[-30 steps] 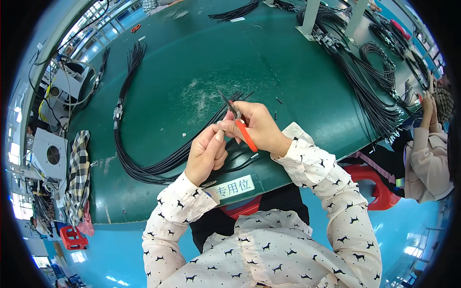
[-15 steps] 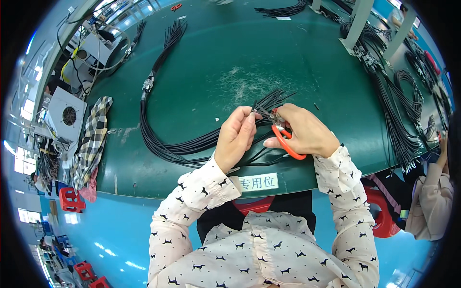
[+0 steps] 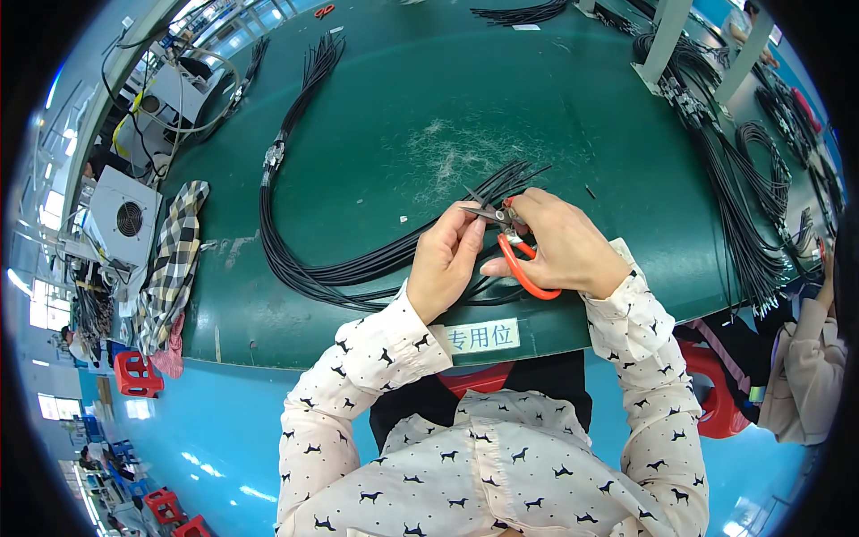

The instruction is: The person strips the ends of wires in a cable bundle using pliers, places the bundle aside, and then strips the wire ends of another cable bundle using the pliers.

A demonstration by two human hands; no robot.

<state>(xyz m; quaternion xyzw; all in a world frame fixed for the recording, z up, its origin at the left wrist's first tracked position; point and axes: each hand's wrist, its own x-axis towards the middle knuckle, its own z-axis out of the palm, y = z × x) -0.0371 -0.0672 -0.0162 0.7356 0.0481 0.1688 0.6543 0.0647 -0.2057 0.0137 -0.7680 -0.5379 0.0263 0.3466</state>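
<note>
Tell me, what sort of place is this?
Probably a cable assembly workshop. Long bundles of black cables lie across a green workbench, the right hand works orange-handled cutters at wire ends pinched by the left hand, and more cable looms hang nearby.

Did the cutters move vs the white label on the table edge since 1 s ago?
Yes. The orange-handled cutters sat above the white label, blades angled up-left; now they sit up-right of it in the right hand, blades level, pointing at the left hand.
</note>
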